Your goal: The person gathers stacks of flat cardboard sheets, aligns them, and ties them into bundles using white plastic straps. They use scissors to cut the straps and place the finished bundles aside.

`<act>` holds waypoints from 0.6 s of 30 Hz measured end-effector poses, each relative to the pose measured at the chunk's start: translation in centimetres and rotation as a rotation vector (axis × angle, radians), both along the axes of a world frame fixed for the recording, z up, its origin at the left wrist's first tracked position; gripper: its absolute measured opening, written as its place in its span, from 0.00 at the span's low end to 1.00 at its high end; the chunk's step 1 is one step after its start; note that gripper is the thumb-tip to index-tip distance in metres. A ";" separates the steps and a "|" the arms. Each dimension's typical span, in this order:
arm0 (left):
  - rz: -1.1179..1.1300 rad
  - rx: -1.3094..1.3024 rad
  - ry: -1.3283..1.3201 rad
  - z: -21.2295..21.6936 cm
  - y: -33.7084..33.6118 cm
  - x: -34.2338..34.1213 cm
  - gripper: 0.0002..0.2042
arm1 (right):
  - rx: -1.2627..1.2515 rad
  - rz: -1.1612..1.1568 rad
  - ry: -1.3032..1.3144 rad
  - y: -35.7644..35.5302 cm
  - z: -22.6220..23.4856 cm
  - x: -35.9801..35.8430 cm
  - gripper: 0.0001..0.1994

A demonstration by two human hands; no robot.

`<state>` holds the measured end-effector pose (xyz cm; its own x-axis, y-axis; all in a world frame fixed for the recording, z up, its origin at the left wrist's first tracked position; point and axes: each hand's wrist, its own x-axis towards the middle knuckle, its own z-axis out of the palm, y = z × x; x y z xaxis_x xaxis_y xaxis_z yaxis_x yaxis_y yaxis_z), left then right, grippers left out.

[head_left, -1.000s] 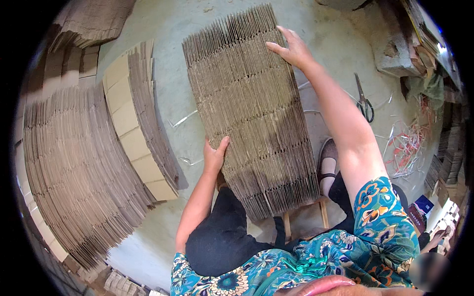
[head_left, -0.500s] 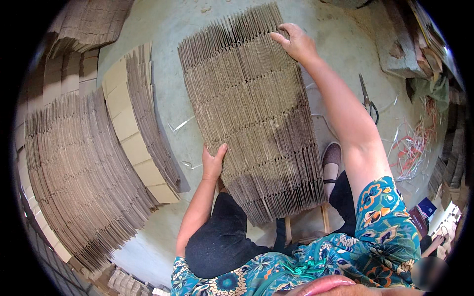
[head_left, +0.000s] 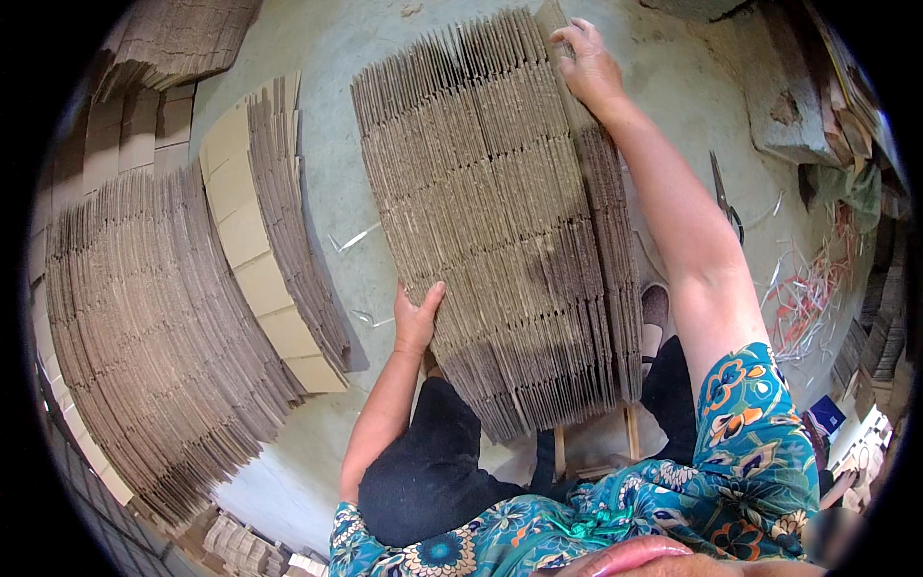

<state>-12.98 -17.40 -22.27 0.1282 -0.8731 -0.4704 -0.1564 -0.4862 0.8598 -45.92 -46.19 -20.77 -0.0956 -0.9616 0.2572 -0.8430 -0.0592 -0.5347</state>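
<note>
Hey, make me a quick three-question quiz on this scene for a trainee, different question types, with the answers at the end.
1. What is the left hand touching?
A) the tangled strips
B) the middle cardboard stack
C) the dark blue box

2. True or false: the scissors lie to the left of the middle cardboard stack.

3. Fill in, near or far: the right hand is at the ____ end of the middle cardboard stack.

Key: 1. B; 2. False, they lie to its right; 3. far.

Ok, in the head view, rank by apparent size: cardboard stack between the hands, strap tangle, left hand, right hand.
Largest: cardboard stack between the hands
Next: strap tangle
Smallest: left hand and right hand, unranked; nearness to the camera makes that pair unsure.
</note>
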 end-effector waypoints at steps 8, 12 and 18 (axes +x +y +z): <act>-0.002 0.018 0.010 0.9 -0.5 -0.8 0.29 | -0.014 -0.044 0.011 -0.5 -1.7 0.1 0.06; 0.027 0.003 0.013 1.2 -0.2 -0.4 0.28 | 0.083 -0.054 -0.029 0.0 -0.4 1.4 0.08; 0.029 -0.002 0.030 0.9 -0.5 -1.0 0.28 | -0.044 -0.004 0.049 -0.7 -1.7 0.4 0.11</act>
